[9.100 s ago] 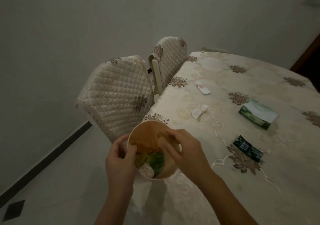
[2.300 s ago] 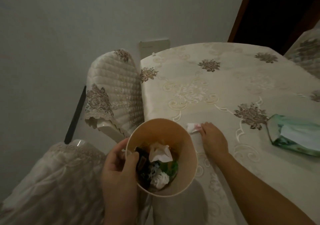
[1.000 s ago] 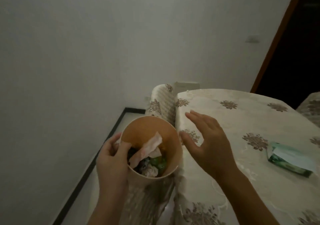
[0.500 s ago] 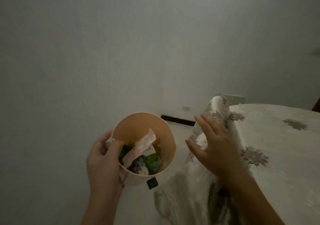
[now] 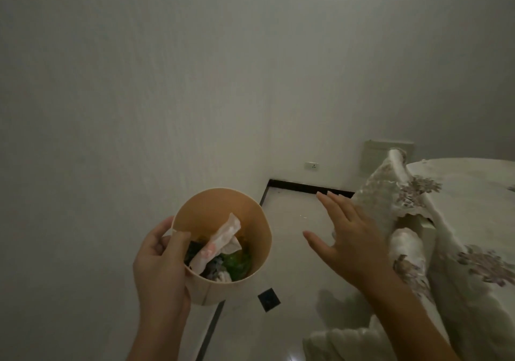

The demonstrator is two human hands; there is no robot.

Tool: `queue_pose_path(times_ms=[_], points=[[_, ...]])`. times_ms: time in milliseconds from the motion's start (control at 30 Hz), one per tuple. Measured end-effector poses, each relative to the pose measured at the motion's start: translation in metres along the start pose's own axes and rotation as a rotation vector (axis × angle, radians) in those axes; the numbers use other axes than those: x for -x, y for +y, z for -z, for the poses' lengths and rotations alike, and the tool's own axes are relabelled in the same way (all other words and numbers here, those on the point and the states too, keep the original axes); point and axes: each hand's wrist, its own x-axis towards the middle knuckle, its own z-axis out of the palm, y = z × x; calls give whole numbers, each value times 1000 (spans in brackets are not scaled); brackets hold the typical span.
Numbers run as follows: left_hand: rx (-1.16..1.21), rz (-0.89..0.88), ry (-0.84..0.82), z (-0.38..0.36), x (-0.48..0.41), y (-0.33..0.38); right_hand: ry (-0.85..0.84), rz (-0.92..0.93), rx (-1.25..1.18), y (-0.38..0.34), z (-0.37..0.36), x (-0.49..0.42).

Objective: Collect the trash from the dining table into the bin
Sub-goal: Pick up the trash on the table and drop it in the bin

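Note:
My left hand (image 5: 160, 263) grips the near-left rim of a small round beige bin (image 5: 223, 204), holding it in the air above the floor. Inside lie a crumpled white tissue (image 5: 220, 242), a green wrapper (image 5: 237, 263) and dark scraps. My right hand (image 5: 348, 243) hovers to the right of the bin with fingers spread and nothing in it. The dining table (image 5: 473, 193), under a cream floral cloth, shows only its left edge at the far right.
A quilted chair back (image 5: 390, 202) stands between my right hand and the table; another covered chair (image 5: 348, 341) sits at the bottom. A pale wall fills the left and top, with a socket (image 5: 312, 165) low down. Light floor tiles (image 5: 292, 221) lie below the bin.
The view has swung left, away from the table, toward the wall corner and floor. The bin stays in my left hand; my right hand remains spread and empty beside it.

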Motion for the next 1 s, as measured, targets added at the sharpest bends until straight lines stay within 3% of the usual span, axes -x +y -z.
queue_pose_path(times_ms=[167, 433, 1000], points=[[-4, -3, -53, -58, -76, -14, 4, -49, 16, 24, -40, -73], [7, 16, -240, -225, -198, -39, 86, -166, 75, 109, -91, -212], [-46, 268, -780, -598, -337, -168, 221, -688, 271, 339, -167, -376]])
